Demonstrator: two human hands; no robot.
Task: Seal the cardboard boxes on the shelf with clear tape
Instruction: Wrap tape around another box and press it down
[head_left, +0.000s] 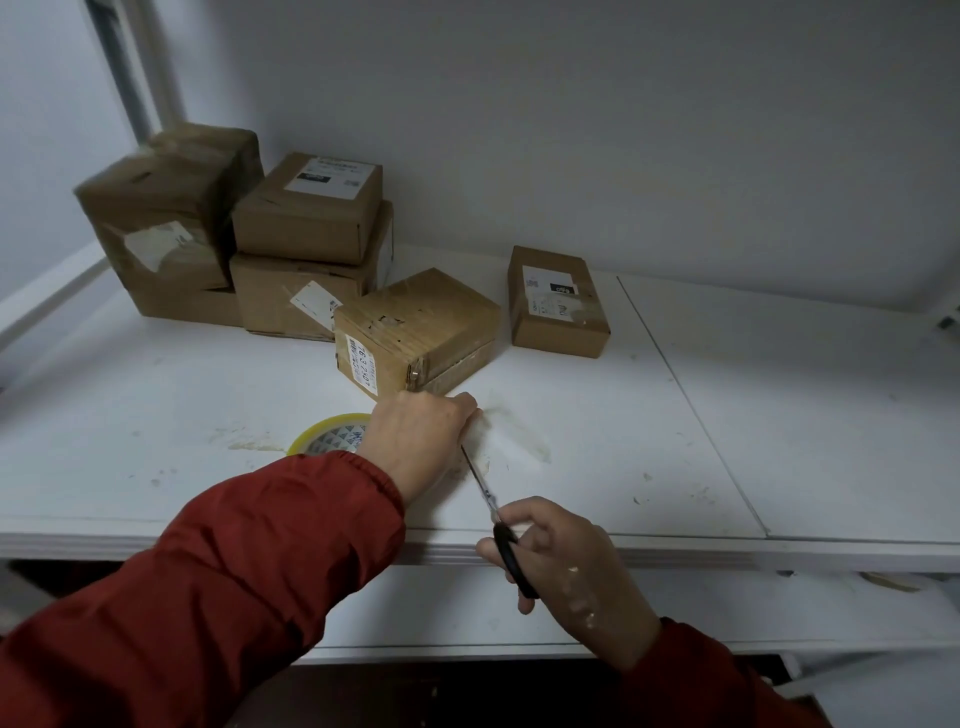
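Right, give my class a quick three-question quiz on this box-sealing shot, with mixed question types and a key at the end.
1. True or false: the right hand grips the scissors.
2. The tape roll lies: A) on top of the stacked boxes; B) on the shelf by the left hand; C) on the floor.
3. Fill in: the scissors' handles are coloured ___.

Key: 1 true; 2 B; 3 black.
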